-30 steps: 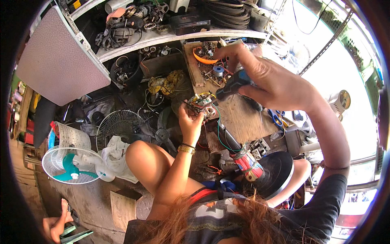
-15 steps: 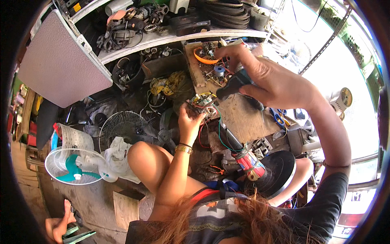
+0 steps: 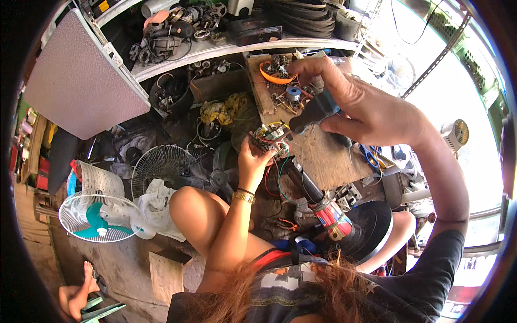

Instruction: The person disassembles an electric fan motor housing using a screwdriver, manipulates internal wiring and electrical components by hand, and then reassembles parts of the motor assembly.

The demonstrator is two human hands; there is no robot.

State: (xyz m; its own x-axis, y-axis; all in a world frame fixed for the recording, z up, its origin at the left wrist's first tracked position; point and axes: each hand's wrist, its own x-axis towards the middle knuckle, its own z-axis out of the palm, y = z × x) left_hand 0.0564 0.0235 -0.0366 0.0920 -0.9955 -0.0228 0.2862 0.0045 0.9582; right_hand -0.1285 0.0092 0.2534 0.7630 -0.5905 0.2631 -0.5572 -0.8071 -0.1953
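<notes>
My left hand (image 3: pixel 253 161) is closed around a small fan motor (image 3: pixel 267 137) with bare metal parts and several coloured wires. A green and a red wire hang from it toward a fan stand (image 3: pixel 307 183) with a black pole and round black base, resting by my legs. My right hand (image 3: pixel 361 110) grips a dark drill-shaped power tool (image 3: pixel 314 112), its narrow end pointing down-left at the motor's right side. Whether the tip touches the motor is hard to make out. Part of the tool is hidden behind my fingers and thumb.
A wooden board (image 3: pixel 328 161) lies beyond the motor, with an orange bowl (image 3: pixel 277 75) of small parts, a solder spool (image 3: pixel 293 93) and blue-handled scissors (image 3: pixel 370 156). Left are a fan grille (image 3: pixel 161 169) and a fan head with teal blades (image 3: pixel 99 220). Orange-handled pliers (image 3: pixel 286 224) lie near my legs.
My left hand has turned the motor slightly, and the hanging green wire has swung a little left. The power tool stays close beside the motor in my right hand.
</notes>
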